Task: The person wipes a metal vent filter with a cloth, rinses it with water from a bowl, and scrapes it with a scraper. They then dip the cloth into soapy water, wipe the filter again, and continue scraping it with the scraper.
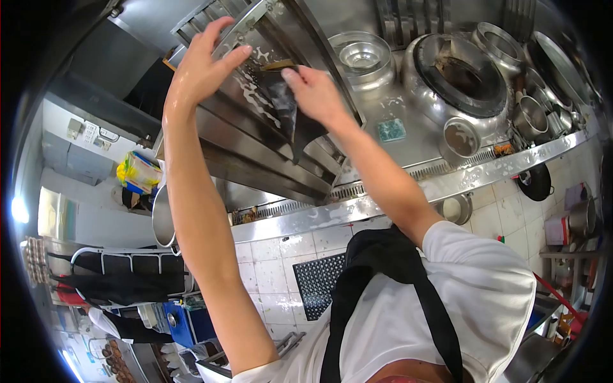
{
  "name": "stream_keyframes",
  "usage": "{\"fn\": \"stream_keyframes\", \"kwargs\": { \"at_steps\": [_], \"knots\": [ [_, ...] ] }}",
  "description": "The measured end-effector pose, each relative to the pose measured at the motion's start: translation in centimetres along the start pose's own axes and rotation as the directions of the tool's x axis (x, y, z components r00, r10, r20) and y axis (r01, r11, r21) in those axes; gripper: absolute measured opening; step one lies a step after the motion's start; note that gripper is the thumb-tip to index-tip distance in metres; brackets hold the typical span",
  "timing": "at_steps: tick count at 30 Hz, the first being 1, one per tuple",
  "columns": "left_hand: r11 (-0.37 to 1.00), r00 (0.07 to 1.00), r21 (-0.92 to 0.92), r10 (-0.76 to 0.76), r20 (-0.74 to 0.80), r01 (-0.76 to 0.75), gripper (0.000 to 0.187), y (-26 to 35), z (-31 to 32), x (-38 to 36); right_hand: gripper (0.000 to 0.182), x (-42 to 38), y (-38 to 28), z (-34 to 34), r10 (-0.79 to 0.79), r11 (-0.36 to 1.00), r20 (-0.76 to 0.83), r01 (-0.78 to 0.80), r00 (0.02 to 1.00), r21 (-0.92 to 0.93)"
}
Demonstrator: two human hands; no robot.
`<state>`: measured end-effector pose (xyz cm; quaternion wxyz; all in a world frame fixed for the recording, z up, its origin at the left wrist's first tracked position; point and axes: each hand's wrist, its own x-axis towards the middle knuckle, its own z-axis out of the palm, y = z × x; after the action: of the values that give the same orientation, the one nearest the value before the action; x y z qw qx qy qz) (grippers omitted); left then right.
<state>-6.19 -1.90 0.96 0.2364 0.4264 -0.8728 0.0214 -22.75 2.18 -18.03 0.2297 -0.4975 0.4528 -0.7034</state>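
Note:
A large ridged metal panel point(236, 124) stands tilted over the steel counter, with white suds streaked down its face. My left hand point(203, 62) is at the panel's upper left edge, wet, its thumb spread away from the fingers. Closed on a dark, wet cloth point(281, 96), my right hand point(314, 96) is against the soapy face of the panel. The cloth hangs down to a point below the fingers. A thin yellowish strip point(279, 65) shows at its top edge, beside my fingertips.
Right of the panel, a green scouring pad point(391, 130) lies on the wet counter point(415, 150). Beyond it are a metal bowl point(361, 57), a round burner point(456, 76) and a pot of murky liquid point(461, 139). A drain grating point(428, 171) runs along the front; a black mat point(319, 284) lies below.

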Motion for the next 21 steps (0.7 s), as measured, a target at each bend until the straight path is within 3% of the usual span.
{"fn": "stream_keyframes", "kwargs": {
  "at_steps": [1, 2, 3, 5, 7, 9, 11, 12, 14, 15, 17, 18, 20, 21],
  "knots": [
    [0.972, 0.974, -0.066, 0.223, -0.047, -0.226, 0.068, -0.2, -0.1, -0.4, 0.034, 0.5, 0.2, -0.7, 0.177, 0.969, 0.123, -0.195, 0.976, 0.150],
    [0.979, 0.980, -0.061, 0.194, -0.036, -0.195, 0.061, 0.0, -0.3, -0.8, 0.037, 1.0, -1.2, -1.1, 0.212, 0.914, 0.183, -0.261, 0.960, 0.309],
    [0.979, 0.981, -0.056, 0.192, -0.044, -0.194, 0.061, 0.1, -0.5, -1.1, 0.039, 1.2, -2.6, -2.3, 0.243, 0.955, 0.128, -0.260, 0.962, 0.142],
    [0.988, 0.986, 0.042, 0.142, 0.084, -0.146, 0.058, 1.7, -0.9, -1.6, 0.040, 1.9, -7.0, -2.4, 0.104, 0.989, -0.041, -0.108, 0.994, -0.100],
    [0.988, 0.986, 0.044, 0.146, 0.085, -0.150, 0.063, 2.4, -0.7, -1.3, 0.040, 3.9, -5.7, -0.5, -0.068, 0.985, -0.129, 0.046, 0.989, -0.166],
    [0.975, 0.986, 0.179, 0.108, 0.129, -0.131, 0.066, 3.1, -0.7, -1.5, 0.035, 4.4, -6.9, 0.6, -0.260, 0.959, -0.279, 0.213, 0.924, -0.190],
    [0.968, 0.985, 0.205, 0.119, 0.126, -0.143, 0.069, 3.6, -0.7, -1.8, 0.034, 5.1, -6.7, 0.5, -0.236, 0.958, -0.260, 0.180, 0.937, -0.222],
    [0.940, 0.988, 0.314, 0.105, 0.113, -0.136, 0.069, 3.7, -0.7, -2.0, 0.034, 5.0, -6.4, 0.1, -0.235, 0.957, -0.262, 0.176, 0.936, -0.229],
    [0.866, 0.993, 0.488, 0.071, 0.092, -0.107, 0.070, 3.2, -0.3, -2.3, 0.034, 4.5, -5.7, -1.5, -0.075, 0.986, -0.242, 0.036, 0.967, -0.165],
    [0.873, 0.992, 0.472, 0.080, 0.101, -0.119, 0.070, 2.7, 0.0, -2.4, 0.034, 4.4, -5.2, -2.6, -0.070, 0.983, -0.251, 0.024, 0.966, -0.181],
    [0.842, 0.993, 0.526, 0.099, 0.062, -0.117, 0.066, 1.4, 0.6, -2.3, 0.039, 3.6, -4.0, -5.2, -0.021, 0.918, -0.194, -0.058, 0.981, -0.392],
    [0.852, 0.990, 0.503, 0.127, 0.067, -0.143, 0.064, 0.3, 0.6, -1.9, 0.039, 3.3, -2.6, -7.0, 0.002, 0.909, -0.219, -0.093, 0.976, -0.405],
    [0.860, 0.984, 0.478, 0.154, 0.086, -0.176, 0.062, -0.4, 0.6, -1.6, 0.048, 3.1, 1.4, -11.3, 0.113, 0.722, -0.099, -0.151, 0.989, -0.675],
    [0.857, 0.984, 0.483, 0.155, 0.090, -0.179, 0.061, -0.4, 0.5, -1.6, 0.057, 3.1, 3.6, -13.7, 0.248, 0.676, -0.148, -0.280, 0.957, -0.682]
  ]
}}
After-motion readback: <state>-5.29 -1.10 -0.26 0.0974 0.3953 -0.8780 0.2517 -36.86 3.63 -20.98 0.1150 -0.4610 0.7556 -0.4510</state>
